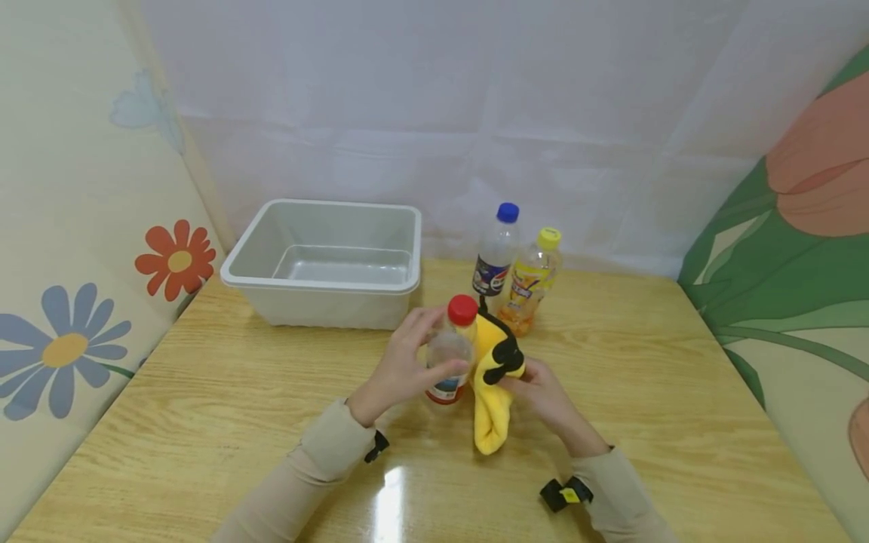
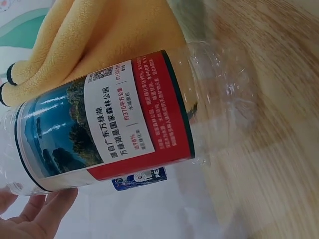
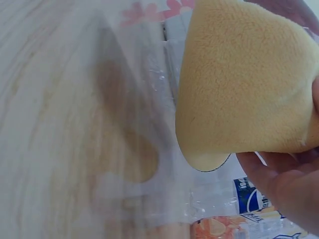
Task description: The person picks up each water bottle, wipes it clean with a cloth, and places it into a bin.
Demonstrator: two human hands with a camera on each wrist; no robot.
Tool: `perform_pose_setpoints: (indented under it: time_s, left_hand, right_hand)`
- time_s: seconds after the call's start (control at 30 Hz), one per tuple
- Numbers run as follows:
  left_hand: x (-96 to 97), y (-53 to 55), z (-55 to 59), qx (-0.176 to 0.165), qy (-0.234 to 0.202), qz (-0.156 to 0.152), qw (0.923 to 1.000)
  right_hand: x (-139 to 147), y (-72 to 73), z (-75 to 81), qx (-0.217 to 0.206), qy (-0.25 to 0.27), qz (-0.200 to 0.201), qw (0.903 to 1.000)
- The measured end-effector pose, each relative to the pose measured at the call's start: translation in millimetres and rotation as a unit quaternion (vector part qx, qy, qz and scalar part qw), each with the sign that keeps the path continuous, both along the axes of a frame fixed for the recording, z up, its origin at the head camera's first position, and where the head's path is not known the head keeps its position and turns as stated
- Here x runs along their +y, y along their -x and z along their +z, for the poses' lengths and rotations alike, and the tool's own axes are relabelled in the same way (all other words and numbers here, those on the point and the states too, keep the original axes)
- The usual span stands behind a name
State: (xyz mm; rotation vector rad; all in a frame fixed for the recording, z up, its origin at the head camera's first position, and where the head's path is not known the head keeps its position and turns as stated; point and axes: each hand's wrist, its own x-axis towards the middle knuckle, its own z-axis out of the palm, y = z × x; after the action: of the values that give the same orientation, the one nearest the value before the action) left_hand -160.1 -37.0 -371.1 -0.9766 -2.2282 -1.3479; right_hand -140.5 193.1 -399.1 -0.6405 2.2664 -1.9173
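My left hand (image 1: 400,371) grips a clear plastic bottle (image 1: 449,348) with a red cap, its thumb across the front. In the left wrist view the bottle's red and blue label (image 2: 109,119) faces the camera, and the fingers (image 2: 47,211) curl round its upper part. My right hand (image 1: 543,396) pinches a folded yellow cloth (image 1: 494,407) with black edging, just right of the bottle. The cloth hangs down in a fold and covers part of the bottle's side in the head view. In the right wrist view the cloth (image 3: 244,79) hides some of the right fingers.
Behind the cloth stand a blue-capped bottle (image 1: 498,253) with a dark label and a yellow-capped bottle (image 1: 532,283) with an orange label. A grey plastic bin (image 1: 326,305) sits at the back left of the wooden table (image 1: 645,377). A white sheet (image 1: 577,151) hangs behind.
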Motion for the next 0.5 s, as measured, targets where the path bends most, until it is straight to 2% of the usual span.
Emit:
perform_pose_setpoints:
  time_s: [0.3,0.5]
  left_hand:
    - [-2.7,-2.2,3.3,-0.049,-0.009,-0.004,0.9987]
    - [-3.1,-2.0,3.2,-0.06,-0.013,-0.011,0.9981]
  right_hand:
    - [6,-0.5,8.5,0.029,0.007,-0.009,0.9995]
    - [9,-1.1,13.6,0.032,0.012,-0.017,0.9993]
